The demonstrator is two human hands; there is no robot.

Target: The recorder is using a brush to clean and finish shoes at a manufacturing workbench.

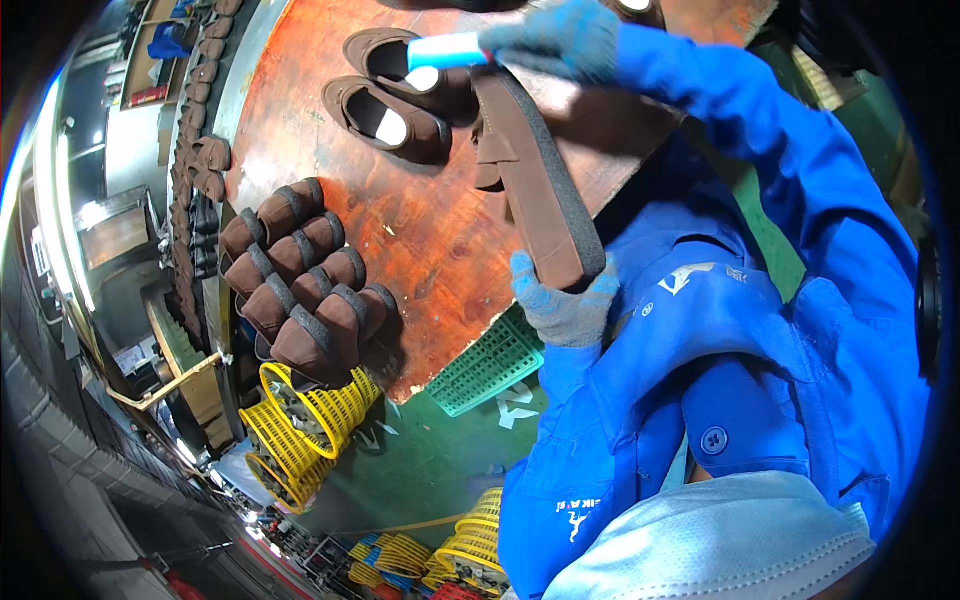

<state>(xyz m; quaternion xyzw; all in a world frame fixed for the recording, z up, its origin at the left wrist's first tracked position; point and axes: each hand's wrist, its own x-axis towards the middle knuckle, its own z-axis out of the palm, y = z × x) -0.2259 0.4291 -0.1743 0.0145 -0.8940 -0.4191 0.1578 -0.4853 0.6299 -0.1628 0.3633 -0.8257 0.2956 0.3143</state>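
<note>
My left hand (565, 305), in a grey-blue knit glove, grips one end of a brown suede shoe (535, 185). The shoe is turned so its dark sole faces up, and it stretches away from me over the table. My right hand (560, 35), also gloved, is at the shoe's far end and is shut on a light blue cylindrical tool (445, 50). The tool's tip points left, over two brown shoes (390, 115) with pale insoles that lie on the reddish wooden table (430, 240).
Several brown shoes (300, 285) are stacked in overlapping rows at the table's left edge. More shoes line a rack (195, 150) further left. Yellow wire baskets (300, 415) and a green plastic crate (485, 365) stand on the green floor below.
</note>
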